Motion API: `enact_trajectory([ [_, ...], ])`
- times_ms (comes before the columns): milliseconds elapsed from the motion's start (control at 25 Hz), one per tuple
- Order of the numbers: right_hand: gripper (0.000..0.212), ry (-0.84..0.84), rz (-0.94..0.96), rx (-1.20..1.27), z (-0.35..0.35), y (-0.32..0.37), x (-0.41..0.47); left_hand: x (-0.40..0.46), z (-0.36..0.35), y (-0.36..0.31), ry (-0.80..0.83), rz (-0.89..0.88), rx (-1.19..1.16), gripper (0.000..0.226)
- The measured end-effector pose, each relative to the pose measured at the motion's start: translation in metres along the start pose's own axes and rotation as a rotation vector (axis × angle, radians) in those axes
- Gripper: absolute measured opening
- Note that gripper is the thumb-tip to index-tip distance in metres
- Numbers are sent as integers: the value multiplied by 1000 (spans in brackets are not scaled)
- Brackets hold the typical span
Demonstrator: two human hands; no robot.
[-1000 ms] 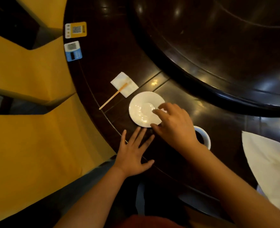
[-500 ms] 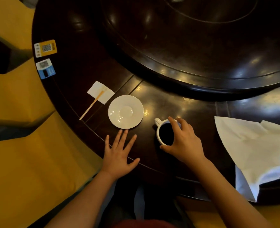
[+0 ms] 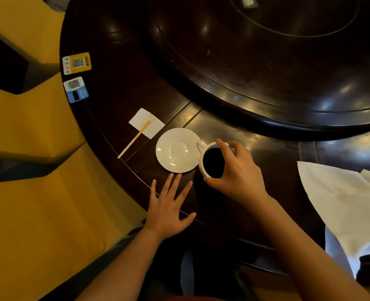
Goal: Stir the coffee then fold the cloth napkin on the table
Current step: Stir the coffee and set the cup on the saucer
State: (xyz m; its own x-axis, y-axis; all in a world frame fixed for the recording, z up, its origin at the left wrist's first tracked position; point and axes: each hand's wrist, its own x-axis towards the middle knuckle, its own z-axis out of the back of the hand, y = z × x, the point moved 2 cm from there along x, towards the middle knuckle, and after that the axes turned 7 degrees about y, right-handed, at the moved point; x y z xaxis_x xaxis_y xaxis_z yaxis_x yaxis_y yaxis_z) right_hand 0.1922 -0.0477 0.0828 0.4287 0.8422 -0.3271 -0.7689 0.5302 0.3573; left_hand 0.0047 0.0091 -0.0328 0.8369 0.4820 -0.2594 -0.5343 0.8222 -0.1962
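Coffee cup (image 3: 212,162) moved against saucer (image 3: 176,149), right hand (image 3: 237,172) gripping rim; left hand (image 3: 169,205) flat, fingers spread; stirring pending: wooden stirrer (image 3: 134,139) needs fetching.

Dim warm light is falling from above. The dark glossy tabletop (image 3: 119,61) is throwing back small bright glints along the raised turntable (image 3: 288,72) rim. The white saucer (image 3: 175,151) and cloth napkin (image 3: 342,203) are reading brightest, nearly blown out. Wide-angle distortion is bending straight edges near the borders. Corners are going dark and soft, fine detail smeared.
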Motion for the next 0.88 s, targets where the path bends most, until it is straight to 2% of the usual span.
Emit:
enact_trajectory([
  [400, 93, 40, 154, -112, -15, 61, 76, 1, -4, 1, 11, 4, 38, 85],
  [880, 93, 64, 136, -152, -28, 65, 80, 1, -6, 3, 19, 5, 27, 85],
])
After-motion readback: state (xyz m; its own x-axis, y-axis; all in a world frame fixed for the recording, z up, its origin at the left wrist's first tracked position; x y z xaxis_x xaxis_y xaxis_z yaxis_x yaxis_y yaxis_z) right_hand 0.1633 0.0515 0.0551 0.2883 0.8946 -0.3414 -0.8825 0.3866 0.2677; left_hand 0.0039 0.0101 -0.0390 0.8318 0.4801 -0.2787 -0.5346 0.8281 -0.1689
